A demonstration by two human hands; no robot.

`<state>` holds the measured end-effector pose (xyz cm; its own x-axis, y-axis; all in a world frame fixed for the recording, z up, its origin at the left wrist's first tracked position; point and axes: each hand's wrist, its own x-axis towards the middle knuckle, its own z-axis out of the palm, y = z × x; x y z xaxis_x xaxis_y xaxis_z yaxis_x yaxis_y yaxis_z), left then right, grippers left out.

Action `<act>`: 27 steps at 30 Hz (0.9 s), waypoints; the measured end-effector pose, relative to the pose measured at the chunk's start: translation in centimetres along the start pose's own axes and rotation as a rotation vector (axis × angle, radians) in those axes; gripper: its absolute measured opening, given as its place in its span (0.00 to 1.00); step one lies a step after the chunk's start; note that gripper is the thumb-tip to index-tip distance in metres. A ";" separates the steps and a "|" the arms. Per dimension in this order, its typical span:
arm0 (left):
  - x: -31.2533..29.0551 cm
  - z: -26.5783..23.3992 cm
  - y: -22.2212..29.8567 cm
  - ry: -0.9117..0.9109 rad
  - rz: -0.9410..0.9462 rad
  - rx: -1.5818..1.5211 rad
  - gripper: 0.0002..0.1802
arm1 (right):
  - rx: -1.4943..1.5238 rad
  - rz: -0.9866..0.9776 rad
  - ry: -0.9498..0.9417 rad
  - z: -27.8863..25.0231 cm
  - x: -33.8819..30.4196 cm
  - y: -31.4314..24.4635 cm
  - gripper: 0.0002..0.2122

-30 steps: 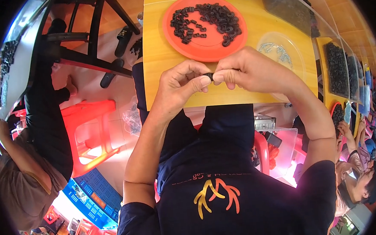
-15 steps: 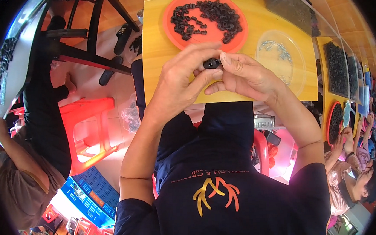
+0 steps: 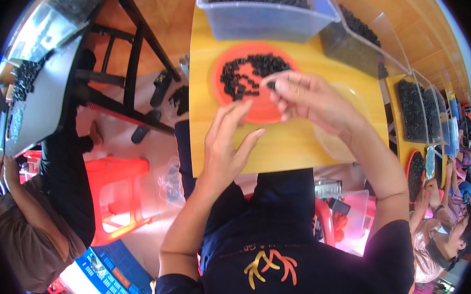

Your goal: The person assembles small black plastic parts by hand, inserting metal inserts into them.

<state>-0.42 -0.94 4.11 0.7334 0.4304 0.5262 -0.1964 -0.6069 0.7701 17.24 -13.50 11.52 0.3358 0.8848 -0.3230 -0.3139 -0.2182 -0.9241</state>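
Observation:
My right hand [image 3: 313, 100] pinches a small black plastic part [image 3: 271, 85] between thumb and fingertips, above the right side of a round red plate [image 3: 260, 115]. My left hand [image 3: 225, 145] holds nothing; its thumb and fingers are spread, with the fingertips over the plate's near left edge. Small black plastic parts [image 3: 265, 62] lie heaped on the plate, and a few more [image 3: 250, 93] sit loose near its middle. Partly under my right forearm is a clear round dish [image 3: 329, 141], its contents blurred.
At the table's far side stands a clear bin [image 3: 271, 23] full of black pieces. Another bin [image 3: 348, 48] is at the far right. A co-worker [image 3: 440, 231] sits at right, another person [image 3: 30, 235] at left. A red stool [image 3: 117, 200] stands on the floor.
My hands have come apart. The left has let go of the black part and opened, while the right carries it over the plate. The view has shifted, showing more of the table's far side.

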 end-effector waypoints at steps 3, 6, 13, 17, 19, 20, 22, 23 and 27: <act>-2.1 0.6 -1.2 0.014 -0.166 -0.153 0.23 | -0.163 -0.111 0.050 -3.2 3.4 -5.7 0.14; -2.8 1.5 -2.1 -0.031 -0.357 -0.232 0.18 | -0.296 -0.252 0.083 -7.5 7.7 -10.2 0.16; -1.9 1.9 -3.4 -0.005 -0.367 -0.279 0.15 | -0.772 -0.150 0.274 -5.4 5.4 -12.8 0.20; -2.1 1.7 -3.2 -0.013 -0.382 -0.253 0.14 | -1.261 -0.235 -0.244 -6.9 5.5 -4.7 0.09; -2.1 1.6 -3.0 -0.023 -0.381 -0.230 0.14 | -1.392 -0.203 -0.200 -5.7 4.1 -2.0 0.09; -2.2 1.6 -2.9 -0.028 -0.368 -0.229 0.13 | -1.473 -0.295 -0.210 -5.5 3.5 -0.9 0.08; -2.1 1.6 -2.8 -0.036 -0.357 -0.230 0.13 | -1.585 -0.305 -0.154 -4.6 2.6 0.6 0.08; -2.1 1.6 -2.7 -0.044 -0.344 -0.218 0.12 | -1.700 -0.320 -0.094 -4.4 2.3 1.1 0.08; -2.2 1.5 -2.5 -0.040 -0.325 -0.207 0.09 | -1.709 -0.530 -0.092 -4.1 1.3 2.3 0.08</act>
<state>-0.52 -1.34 0.47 0.8027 0.5496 0.2314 -0.0735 -0.2939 0.9530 20.61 -14.58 8.10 0.0210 0.9998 0.0043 0.9948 -0.0204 -0.0998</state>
